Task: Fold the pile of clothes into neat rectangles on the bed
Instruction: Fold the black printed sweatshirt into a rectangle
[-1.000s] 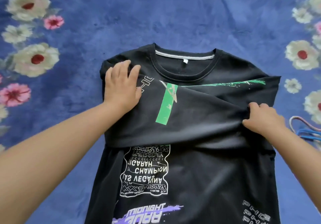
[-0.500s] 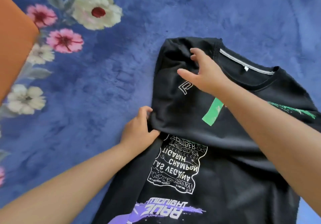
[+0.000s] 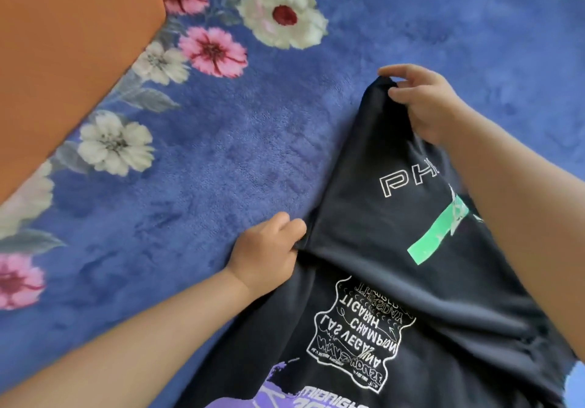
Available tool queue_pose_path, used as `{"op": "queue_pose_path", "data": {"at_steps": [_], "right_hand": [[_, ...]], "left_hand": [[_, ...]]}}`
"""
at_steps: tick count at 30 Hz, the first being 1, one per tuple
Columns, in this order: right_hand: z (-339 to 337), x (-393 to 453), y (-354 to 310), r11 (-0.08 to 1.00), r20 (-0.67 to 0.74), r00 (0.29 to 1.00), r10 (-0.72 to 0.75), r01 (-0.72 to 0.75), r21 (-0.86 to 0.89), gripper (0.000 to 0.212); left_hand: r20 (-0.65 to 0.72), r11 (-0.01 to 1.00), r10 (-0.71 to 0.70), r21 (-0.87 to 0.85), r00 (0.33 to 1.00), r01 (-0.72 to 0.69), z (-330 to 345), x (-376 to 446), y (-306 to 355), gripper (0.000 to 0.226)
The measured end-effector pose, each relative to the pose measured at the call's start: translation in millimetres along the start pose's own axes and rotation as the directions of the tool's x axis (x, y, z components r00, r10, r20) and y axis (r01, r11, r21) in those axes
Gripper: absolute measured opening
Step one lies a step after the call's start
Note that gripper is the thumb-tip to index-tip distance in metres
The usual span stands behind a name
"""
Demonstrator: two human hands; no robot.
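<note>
A black T-shirt (image 3: 373,236) with white lettering, a green stripe and a purple print lies on the blue flowered bedcover (image 3: 237,160), filling the lower right of the head view. Its sleeve part is folded across the chest. My left hand (image 3: 269,255) grips the left edge of that fold, fingers curled into the cloth. My right hand (image 3: 421,103) pinches the shirt's upper left shoulder corner between thumb and fingers and lifts it slightly. My right forearm crosses over the shirt and hides the collar.
An orange surface (image 3: 63,52) fills the upper left corner beyond the bedcover's edge. Pink and white flower patterns (image 3: 281,14) run along the cover's left border. Plain blue cover stretches between the flowers and the shirt.
The view has swung further left. My right hand moved from flat on the shoulder area to pinching the shoulder corner. My left hand keeps its grip on the fold's left edge.
</note>
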State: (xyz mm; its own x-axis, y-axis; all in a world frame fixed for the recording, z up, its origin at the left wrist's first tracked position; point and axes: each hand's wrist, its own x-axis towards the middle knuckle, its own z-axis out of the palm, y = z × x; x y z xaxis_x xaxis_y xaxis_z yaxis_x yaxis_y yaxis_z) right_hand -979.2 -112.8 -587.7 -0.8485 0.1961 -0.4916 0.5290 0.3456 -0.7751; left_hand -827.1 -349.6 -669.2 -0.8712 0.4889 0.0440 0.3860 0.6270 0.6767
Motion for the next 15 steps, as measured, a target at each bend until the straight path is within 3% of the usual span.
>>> {"op": "queue_pose_path", "data": {"at_steps": [3,5,7,10,15], "right_hand": [[6.5,12.3,10.4,0.989,-0.003,0.997,0.079,-0.078,-0.123,0.028],[7.3,16.8,14.0,0.966,-0.041,0.995,0.086,-0.093,-0.24,0.031],[6.6,17.9,12.1,0.972,-0.008,0.998,0.058,-0.058,-0.228,0.035],[7.0,20.2,10.1,0.982,-0.01,0.999,-0.045,0.042,-0.184,0.043],[19.2,23.0,17.5,0.973,0.031,0.999,-0.013,0.02,-0.231,0.053]], "left_hand": [[0.193,0.975,-0.199,-0.058,0.961,0.214,-9.2,8.5,-1.7,0.012],[0.263,0.991,-0.103,-0.049,0.959,0.12,-12.5,11.8,-2.9,0.021],[0.333,0.998,-0.026,0.055,0.942,0.008,-14.8,15.3,-5.2,0.024],[0.554,0.987,-0.158,0.1,0.817,0.122,-20.3,28.7,-11.7,0.031],[0.692,0.929,-0.181,-0.114,0.698,0.353,-30.6,47.2,-20.5,0.03]]}}
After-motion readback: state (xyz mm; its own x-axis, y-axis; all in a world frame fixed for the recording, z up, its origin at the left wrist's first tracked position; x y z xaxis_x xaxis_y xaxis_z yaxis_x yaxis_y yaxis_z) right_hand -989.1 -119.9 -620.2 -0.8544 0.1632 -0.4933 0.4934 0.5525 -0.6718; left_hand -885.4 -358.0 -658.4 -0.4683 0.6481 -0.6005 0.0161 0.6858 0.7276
